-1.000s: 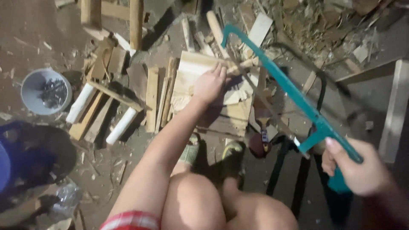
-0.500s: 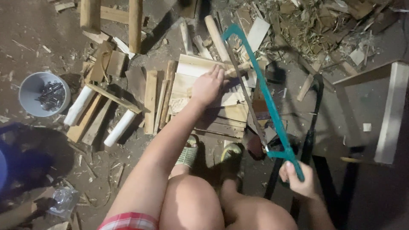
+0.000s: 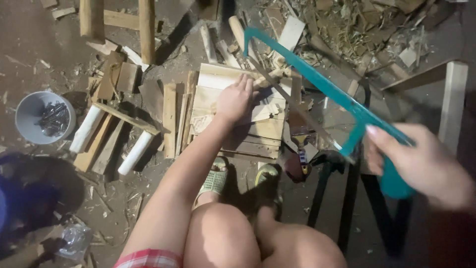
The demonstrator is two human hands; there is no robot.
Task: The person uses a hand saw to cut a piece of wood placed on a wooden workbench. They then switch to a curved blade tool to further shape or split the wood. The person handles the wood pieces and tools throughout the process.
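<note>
Gripping teal hacksaw (image 3: pixel 317 84) w/ R hand (image 3: pixel 421 166), fingers clamped | L hand (image 3: pixel 234 99) flat, fingers together on wood stick (image 3: pixel 270 78)

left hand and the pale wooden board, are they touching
Touching. The head view shows the left hand lying palm down flat on the pale wooden board, its fingers spread over it with no gap.

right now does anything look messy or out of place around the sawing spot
Yes. Wood offcuts and shavings litter the dirt floor in all directions. The left hand presses on the stack of pale wooden boards, close to the blade of the teal hacksaw held by the right hand.
</note>
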